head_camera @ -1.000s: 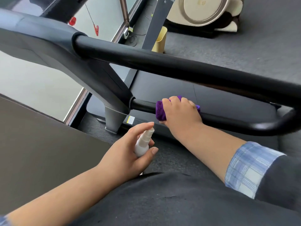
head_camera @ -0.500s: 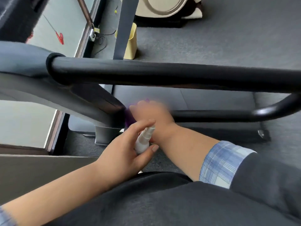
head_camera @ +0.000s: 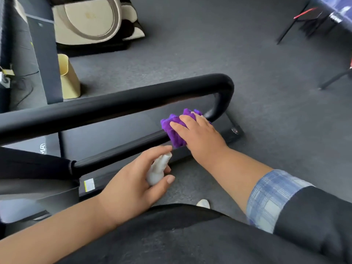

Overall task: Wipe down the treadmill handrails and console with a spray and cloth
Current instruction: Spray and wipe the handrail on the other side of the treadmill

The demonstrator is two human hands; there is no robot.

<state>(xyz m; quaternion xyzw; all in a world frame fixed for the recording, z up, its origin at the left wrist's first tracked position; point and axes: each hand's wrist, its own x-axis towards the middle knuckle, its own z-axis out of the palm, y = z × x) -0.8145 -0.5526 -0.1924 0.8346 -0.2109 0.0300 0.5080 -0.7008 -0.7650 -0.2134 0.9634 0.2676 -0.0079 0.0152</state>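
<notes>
A purple cloth (head_camera: 172, 130) is wrapped over the treadmill's lower black handrail (head_camera: 122, 151), close to the bend where it curves up into the thick upper handrail (head_camera: 106, 109). My right hand (head_camera: 198, 134) grips the cloth around that lower bar. My left hand (head_camera: 133, 185) holds a small white spray bottle (head_camera: 158, 170) just below and left of the cloth, its nozzle tilted toward the rail and the forefinger lying over its top. The console is out of view.
Dark grey carpet (head_camera: 247, 73) spreads to the right. A pale yellow bin (head_camera: 68, 79) stands beside a grey post (head_camera: 44, 60) at upper left, with a cream and black machine (head_camera: 91, 20) behind. Chair legs (head_camera: 297, 23) show at top right. The treadmill base (head_camera: 232, 133) lies under the rail.
My right hand slid the cloth along the lower rail, from its inner joint out to the far bend. The left hand keeps holding the bottle. The view swung rightward.
</notes>
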